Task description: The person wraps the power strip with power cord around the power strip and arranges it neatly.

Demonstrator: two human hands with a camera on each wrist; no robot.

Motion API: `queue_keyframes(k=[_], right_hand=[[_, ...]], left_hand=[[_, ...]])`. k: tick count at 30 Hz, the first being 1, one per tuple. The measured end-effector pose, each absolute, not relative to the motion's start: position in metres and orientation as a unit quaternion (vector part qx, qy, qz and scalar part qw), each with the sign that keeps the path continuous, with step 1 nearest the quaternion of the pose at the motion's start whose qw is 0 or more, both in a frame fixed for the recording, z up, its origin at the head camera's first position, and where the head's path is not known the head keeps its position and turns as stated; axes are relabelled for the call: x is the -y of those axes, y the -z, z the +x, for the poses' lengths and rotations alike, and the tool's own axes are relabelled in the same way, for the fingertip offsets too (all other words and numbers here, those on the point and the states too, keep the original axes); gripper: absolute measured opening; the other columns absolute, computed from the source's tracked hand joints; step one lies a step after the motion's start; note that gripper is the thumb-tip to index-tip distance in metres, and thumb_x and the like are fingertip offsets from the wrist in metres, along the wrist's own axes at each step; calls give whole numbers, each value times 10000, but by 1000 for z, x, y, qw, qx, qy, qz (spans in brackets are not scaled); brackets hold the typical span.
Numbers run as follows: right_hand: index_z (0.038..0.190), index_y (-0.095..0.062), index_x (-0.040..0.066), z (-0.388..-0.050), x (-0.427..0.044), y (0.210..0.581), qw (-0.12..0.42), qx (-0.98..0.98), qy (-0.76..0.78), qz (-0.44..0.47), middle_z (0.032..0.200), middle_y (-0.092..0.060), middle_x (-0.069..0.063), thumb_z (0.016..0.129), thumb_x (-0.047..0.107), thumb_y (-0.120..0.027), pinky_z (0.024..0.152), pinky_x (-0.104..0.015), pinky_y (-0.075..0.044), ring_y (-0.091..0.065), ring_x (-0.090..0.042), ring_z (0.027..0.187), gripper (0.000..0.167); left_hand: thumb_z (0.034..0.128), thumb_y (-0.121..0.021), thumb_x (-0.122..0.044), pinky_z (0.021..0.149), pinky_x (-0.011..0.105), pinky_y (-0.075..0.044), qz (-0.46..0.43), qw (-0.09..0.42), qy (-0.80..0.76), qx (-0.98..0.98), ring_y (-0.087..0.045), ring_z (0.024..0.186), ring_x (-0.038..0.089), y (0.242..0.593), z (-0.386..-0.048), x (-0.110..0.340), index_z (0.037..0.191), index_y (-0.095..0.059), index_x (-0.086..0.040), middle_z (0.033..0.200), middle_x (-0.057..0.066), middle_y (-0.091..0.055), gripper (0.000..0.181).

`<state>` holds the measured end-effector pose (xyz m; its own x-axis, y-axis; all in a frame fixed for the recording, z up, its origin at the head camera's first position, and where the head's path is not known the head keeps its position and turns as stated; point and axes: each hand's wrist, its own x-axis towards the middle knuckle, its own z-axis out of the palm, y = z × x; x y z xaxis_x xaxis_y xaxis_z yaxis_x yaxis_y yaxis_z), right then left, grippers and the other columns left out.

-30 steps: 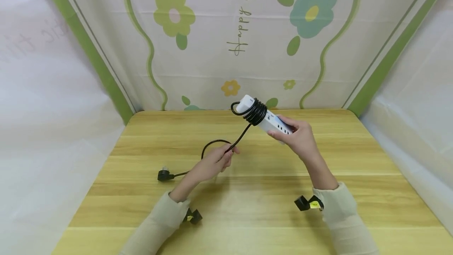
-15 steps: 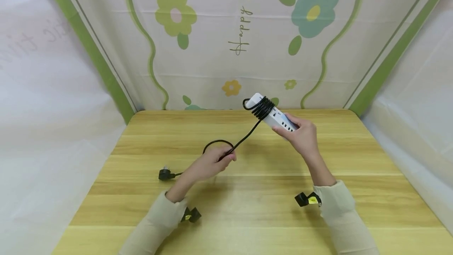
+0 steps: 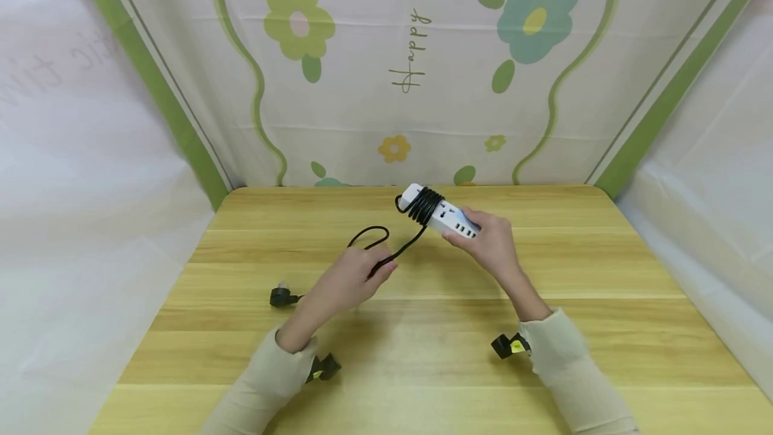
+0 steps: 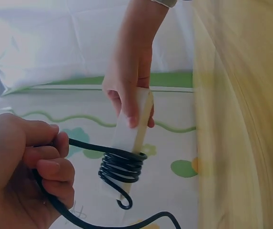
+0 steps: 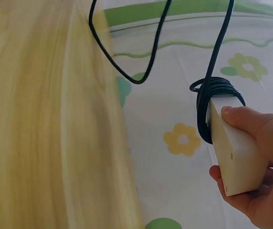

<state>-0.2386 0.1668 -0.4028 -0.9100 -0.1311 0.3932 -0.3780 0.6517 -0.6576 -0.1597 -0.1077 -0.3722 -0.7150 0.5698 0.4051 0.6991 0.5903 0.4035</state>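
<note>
My right hand (image 3: 492,244) grips the lower end of a white power strip (image 3: 449,219), holding it tilted above the table. Several turns of black cord (image 3: 426,205) wrap round the strip's far end, with a small loop at its tip. In the left wrist view the coil (image 4: 121,167) sits beyond the fingers of the right hand (image 4: 129,90). My left hand (image 3: 353,277) pinches the cord between thumb and curled fingers, and a short length runs from there to the coil. Past this hand a loose loop bends back, and the black plug (image 3: 281,297) is at the left.
The wooden table (image 3: 423,354) spreads beneath both hands. A flowered cloth (image 3: 356,99) hangs behind its far edge, and white cloth stands at both sides. Small black cameras are strapped at the left wrist (image 3: 326,368) and right wrist (image 3: 508,346).
The right hand swung the power strip up to the right, then back left and lower. The left hand kept hold of the cord, and its loose loop changed shape. The plug stayed nearly in place.
</note>
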Motion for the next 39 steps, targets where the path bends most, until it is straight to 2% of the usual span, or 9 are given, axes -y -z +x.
queue_keyframes(k=[6,16,19,23,28,32,39], right_hand=[[1277,-651,-13,-237,-156,410,137,914,-349,153,1147,-704,-255,780,362,-857,566,-296,-543,-686,-287,786,656],[1302,-635,4,-229,-148,408,88,929,-302,197,1123,-720,-217,779,311,-864,585,-269,-539,-667,-219,758,648],[1286,-664,53,-226,-147,406,64,931,-279,225,1075,-741,-153,777,321,-865,597,-255,-528,-648,-178,745,610],[1273,-675,64,-222,-145,403,36,928,-244,279,1074,-748,-103,771,334,-868,631,-246,-527,-641,-137,765,601],[1270,-669,31,-212,-143,397,16,914,-218,341,1117,-738,-124,762,328,-871,621,-194,-512,-638,-113,782,621],[1224,-694,24,-205,-142,391,6,897,-218,385,1098,-741,-123,751,302,-878,608,-146,-496,-635,-85,771,579],[1197,-714,32,-194,-144,374,-30,868,-245,432,1105,-749,-96,751,326,-880,674,-212,-548,-672,-110,820,560]], left_hand=[[1006,-598,-154,518,147,-338,-366,132,243,889,-345,524,0,369,-157,107,801,-579,-106,609,-75,-440,212],[993,-629,-174,516,151,-350,-345,175,239,890,-348,519,-8,367,-160,119,844,-650,-113,610,-71,-494,163],[974,-658,-185,509,162,-346,-337,201,248,886,-353,525,-3,365,-163,126,859,-679,-124,636,-69,-547,131],[940,-697,-191,524,182,-384,-335,235,264,873,-406,565,19,364,-167,134,902,-717,-112,710,-42,-641,90],[895,-736,-179,557,193,-410,-335,245,277,866,-439,613,31,367,-174,137,915,-712,-113,803,-28,-678,73],[871,-753,-168,554,196,-405,-335,250,279,865,-429,624,50,369,-178,138,913,-704,-109,804,-12,-659,87],[841,-777,-179,565,208,-407,-334,260,271,865,-437,642,66,371,-184,140,890,-697,-79,807,12,-656,137]])
